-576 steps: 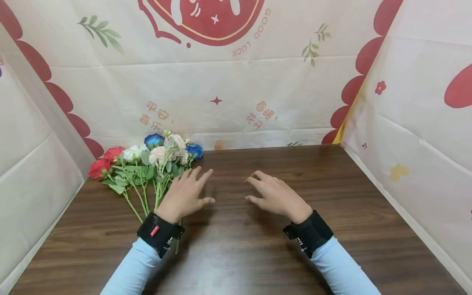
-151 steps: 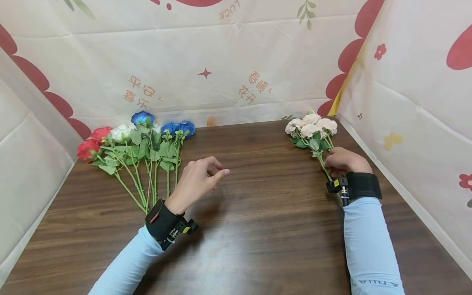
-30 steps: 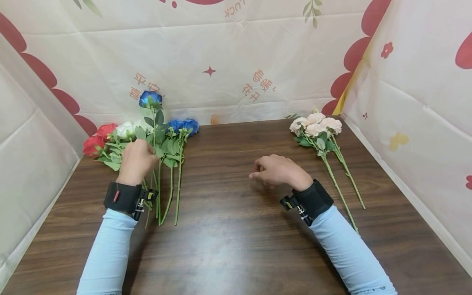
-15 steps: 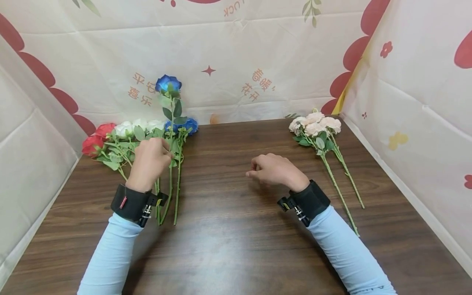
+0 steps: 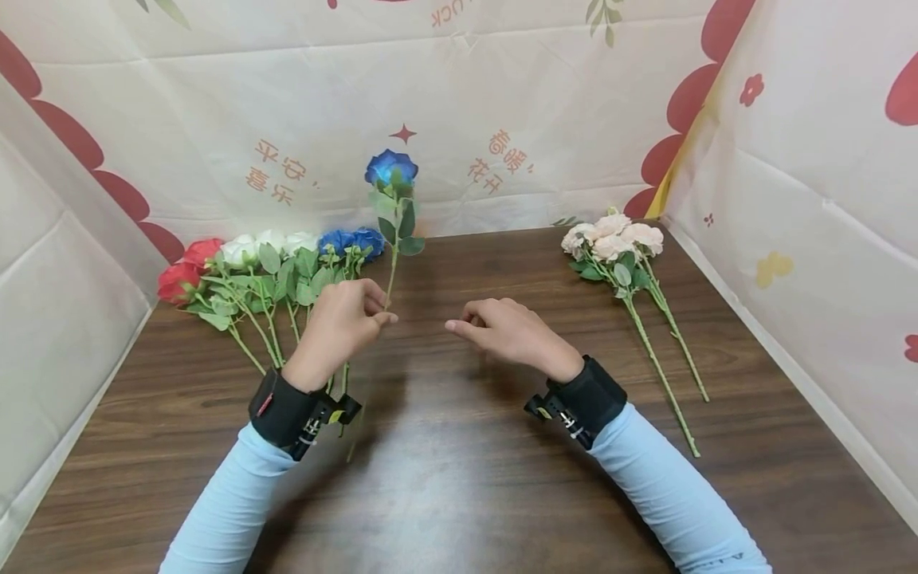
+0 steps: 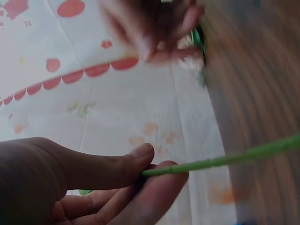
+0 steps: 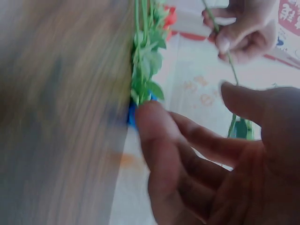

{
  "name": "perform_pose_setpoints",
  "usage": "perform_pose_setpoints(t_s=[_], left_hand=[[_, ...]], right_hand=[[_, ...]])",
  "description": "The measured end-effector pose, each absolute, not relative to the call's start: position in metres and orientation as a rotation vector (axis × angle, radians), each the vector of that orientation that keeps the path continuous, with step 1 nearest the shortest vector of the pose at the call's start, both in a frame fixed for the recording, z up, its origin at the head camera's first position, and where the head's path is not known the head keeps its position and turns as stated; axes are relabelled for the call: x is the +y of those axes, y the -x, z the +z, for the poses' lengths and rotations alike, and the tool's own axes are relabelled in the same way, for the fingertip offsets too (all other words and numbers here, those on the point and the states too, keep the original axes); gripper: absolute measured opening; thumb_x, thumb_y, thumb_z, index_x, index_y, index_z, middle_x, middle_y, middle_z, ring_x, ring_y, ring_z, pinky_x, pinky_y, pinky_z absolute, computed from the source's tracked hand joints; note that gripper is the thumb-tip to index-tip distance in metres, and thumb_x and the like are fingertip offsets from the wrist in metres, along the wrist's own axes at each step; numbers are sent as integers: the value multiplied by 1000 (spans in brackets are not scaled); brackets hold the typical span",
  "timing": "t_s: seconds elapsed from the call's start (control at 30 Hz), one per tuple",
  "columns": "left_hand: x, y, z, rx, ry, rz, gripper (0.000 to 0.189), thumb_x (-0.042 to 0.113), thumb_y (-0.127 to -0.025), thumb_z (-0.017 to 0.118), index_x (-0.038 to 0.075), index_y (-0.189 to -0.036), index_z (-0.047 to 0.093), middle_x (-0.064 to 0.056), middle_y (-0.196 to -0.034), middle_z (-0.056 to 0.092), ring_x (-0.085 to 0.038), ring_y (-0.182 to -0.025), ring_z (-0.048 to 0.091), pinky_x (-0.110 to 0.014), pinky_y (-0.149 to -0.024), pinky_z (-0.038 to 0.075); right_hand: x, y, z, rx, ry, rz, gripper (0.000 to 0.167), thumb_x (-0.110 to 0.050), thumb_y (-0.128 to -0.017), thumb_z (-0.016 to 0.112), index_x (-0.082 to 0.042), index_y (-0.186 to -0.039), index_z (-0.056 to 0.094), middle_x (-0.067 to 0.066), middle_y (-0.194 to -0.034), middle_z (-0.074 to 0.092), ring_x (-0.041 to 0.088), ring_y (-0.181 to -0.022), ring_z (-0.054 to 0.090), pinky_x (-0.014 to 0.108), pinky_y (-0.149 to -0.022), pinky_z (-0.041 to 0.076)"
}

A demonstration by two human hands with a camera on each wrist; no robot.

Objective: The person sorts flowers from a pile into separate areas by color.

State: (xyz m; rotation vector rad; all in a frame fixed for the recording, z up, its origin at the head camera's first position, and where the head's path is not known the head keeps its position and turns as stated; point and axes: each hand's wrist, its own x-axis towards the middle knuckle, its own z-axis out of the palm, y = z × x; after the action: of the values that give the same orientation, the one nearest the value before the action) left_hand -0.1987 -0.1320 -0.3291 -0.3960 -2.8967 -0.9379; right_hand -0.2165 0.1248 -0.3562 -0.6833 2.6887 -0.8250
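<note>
Between thumb and index finger, my left hand (image 5: 340,328) pinches the green stem (image 6: 211,162) of a blue artificial rose (image 5: 391,167). The rose stands upright, its bloom raised in front of the back wall. To its right, my right hand (image 5: 511,333) hovers over the table's middle, fingers loosely bent and holding nothing. In the right wrist view, a gap shows between that hand's thumb and fingertips, with the rose stem visible beyond. Left of the raised rose lie two more blue roses (image 5: 351,242), white roses (image 5: 268,245) and red roses (image 5: 188,269); my left hand and wrist overlap some stems.
Pale pink flowers (image 5: 613,239) lie at the right rear of the wooden table (image 5: 459,462), their two stems pointing toward the front right. White printed cloth walls (image 5: 459,88) enclose the table at the back and both sides.
My left hand has lifted the blue rose out of the left bunch and carried it rightward. My right hand has shifted slightly left. Earlier, the pink flowers were set down at the right.
</note>
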Motion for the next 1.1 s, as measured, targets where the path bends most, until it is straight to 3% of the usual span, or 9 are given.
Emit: perform_pose_setpoints(t_s=[0.2,0.3,0.53,0.67,0.8,1.1], left_hand=[[-113,194,-336,-2914,517,-1140,17,8,-90,80,0,-102,72,-13,-85,78,-17,-57,69,-29,-58,57],[-106,191,-341,-2903,580,-1235,15,6,-90,79,-1,-102,72,-13,-84,78,-18,-57,70,-29,-57,58],[-94,181,-344,-2918,640,-1245,17,9,-92,78,4,-107,73,-10,-82,79,-17,-56,69,-27,-55,53],[-91,178,-343,-2919,654,-1165,20,11,-91,79,5,-109,73,-9,-82,79,-10,-52,64,-25,-55,46],[-90,177,-343,-2913,655,-1162,15,10,-90,79,6,-104,74,-8,-83,80,-6,-53,63,-25,-57,48],[-87,179,-344,-2920,660,-1210,13,12,-92,79,5,-102,75,-7,-82,80,-11,-53,66,-26,-55,48]], right_hand=[[111,209,-356,2602,703,-1163,39,-44,-108,53,-10,-118,71,15,-86,73,26,-63,68,33,-61,53],[105,206,-358,2589,681,-1303,33,-39,-107,57,-12,-115,73,12,-89,74,29,-70,70,32,-61,54],[96,201,-364,2670,680,-1485,21,-30,-103,64,-14,-98,77,2,-79,73,15,-67,61,25,-58,41],[95,200,-366,2643,674,-1543,21,-26,-104,63,-11,-96,75,4,-79,72,14,-68,64,25,-59,46],[96,199,-365,2608,629,-1565,22,-24,-106,61,-9,-93,72,6,-79,73,16,-70,67,28,-62,53],[99,202,-361,2633,575,-1526,25,-20,-104,62,-10,-84,73,5,-76,73,15,-69,68,29,-62,52]])
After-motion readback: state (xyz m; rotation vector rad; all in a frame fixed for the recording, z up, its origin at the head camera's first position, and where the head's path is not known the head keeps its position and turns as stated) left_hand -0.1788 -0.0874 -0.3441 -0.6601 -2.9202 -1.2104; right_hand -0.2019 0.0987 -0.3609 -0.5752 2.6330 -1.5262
